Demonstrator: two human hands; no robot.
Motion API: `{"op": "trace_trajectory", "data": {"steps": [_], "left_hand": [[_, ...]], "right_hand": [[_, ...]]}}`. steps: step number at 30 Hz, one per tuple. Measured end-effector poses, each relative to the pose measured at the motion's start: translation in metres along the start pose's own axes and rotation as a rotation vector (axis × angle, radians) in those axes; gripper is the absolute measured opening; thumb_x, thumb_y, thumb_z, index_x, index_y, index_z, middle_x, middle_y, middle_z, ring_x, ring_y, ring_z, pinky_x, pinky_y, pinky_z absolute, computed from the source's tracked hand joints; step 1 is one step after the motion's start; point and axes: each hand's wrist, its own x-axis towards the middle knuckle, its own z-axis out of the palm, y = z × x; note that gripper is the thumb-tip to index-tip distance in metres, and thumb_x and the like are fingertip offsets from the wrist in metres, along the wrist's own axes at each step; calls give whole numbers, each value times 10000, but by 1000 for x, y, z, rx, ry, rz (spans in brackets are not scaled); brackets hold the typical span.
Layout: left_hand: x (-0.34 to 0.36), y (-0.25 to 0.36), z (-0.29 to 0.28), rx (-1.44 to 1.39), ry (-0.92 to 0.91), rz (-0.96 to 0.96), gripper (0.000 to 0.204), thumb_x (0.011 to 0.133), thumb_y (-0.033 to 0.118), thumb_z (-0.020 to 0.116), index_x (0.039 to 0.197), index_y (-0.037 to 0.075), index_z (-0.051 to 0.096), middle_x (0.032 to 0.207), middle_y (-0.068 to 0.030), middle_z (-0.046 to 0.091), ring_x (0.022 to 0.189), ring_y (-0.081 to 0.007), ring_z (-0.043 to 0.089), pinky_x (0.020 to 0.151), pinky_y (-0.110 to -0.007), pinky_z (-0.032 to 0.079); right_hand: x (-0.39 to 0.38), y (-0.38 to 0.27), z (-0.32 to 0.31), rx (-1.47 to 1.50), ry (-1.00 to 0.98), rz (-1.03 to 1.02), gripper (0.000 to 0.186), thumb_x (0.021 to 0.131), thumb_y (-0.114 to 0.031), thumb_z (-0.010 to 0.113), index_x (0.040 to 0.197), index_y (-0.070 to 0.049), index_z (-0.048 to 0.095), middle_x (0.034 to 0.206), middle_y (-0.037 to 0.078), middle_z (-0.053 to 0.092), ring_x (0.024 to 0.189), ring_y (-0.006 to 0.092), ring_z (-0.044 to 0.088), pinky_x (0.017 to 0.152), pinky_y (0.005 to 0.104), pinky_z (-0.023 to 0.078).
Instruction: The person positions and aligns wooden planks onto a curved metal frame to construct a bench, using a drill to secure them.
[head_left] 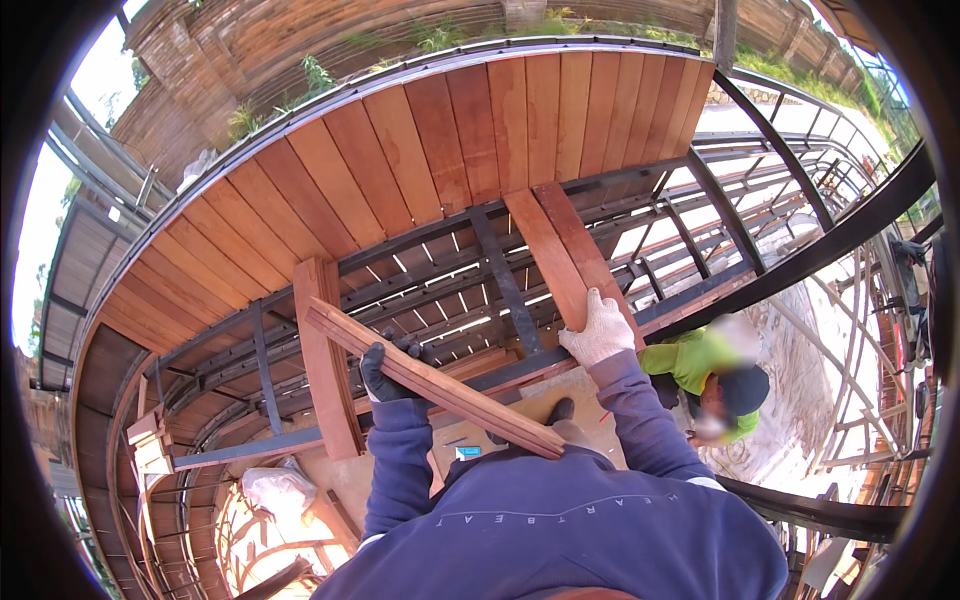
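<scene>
Dominating everything, a dark curved metal frame (505, 285) is sweeping around from nine o'clock to three, its open bays framing more rails and slats below. A brick wall (330, 60) is rising behind it at eleven. Reddish-brown deck boards (420, 145) are lining the outer curve from nine round to one, packed edge to edge.

Over at four o'clock, a co-worker in bright green (690, 365) is bending low beside the near rail, dark cap on. And here's a broad loose plank (328, 360) at eight, spanning the gap between the deck and the near rail. Just past twelve, a lighter plank (550, 250) and a redder plank (590, 250) are lying side by side, far ends meeting the deck's inner edge. Angling across the middle, a bundle of narrow slats (450, 392) is running from nine down to five, its lower end sitting right before the person's chest.

Containers now: a clear plastic bag (280, 488) is slumping at half past seven, and I can't make out its contents.

To the hands! The right hand (603, 328), white-gloved at three, is gripping the lighter plank's near end, one finger stretching along its face; the spacing of the others I can't tell. The left hand (383, 372), dark-gloved at eight, is wrapping curled fingers around the slats. Smallest of all, a blue-and-white packet (467, 452) is resting at six, its contents impossible to tell.
</scene>
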Motion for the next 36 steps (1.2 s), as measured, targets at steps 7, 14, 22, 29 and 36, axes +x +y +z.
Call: {"op": "trace_trajectory", "data": {"steps": [7,14,22,29,36], "left_hand": [[1,8,-11,9,42,1,421,766,326,757,1063,70,606,800,-85,644,723,-246,651,779,-426,584],[4,6,-2,55,34,10,448,768,335,757,1071,59,577,788,-81,614,707,-227,634,751,-405,573],[4,10,7,80,1,21,452,766,351,762,1049,61,560,777,-70,602,695,-199,623,721,-377,565],[0,11,8,105,33,14,411,779,354,751,1022,79,566,768,-62,621,686,-206,644,733,-403,577],[7,7,-1,91,32,-4,388,765,354,762,999,83,610,778,-63,625,727,-221,642,769,-418,561]], "right_hand": [[-4,-2,17,-176,157,-60,712,656,-359,792,1248,-20,589,1083,181,621,982,347,622,812,441,522],[-7,-1,20,-217,201,-179,732,695,-371,768,1339,-89,567,1309,135,541,1243,332,480,1030,535,376],[13,-3,4,-170,130,-9,893,635,-490,781,1421,-149,530,1474,210,421,1357,461,344,1093,642,247],[29,4,-3,-113,62,-34,992,569,-512,777,1454,-154,505,1494,226,409,1300,455,419,1080,564,331],[33,8,-1,-104,62,-62,996,574,-516,778,1468,-181,493,1516,204,405,1309,463,416,1081,559,338]]}}
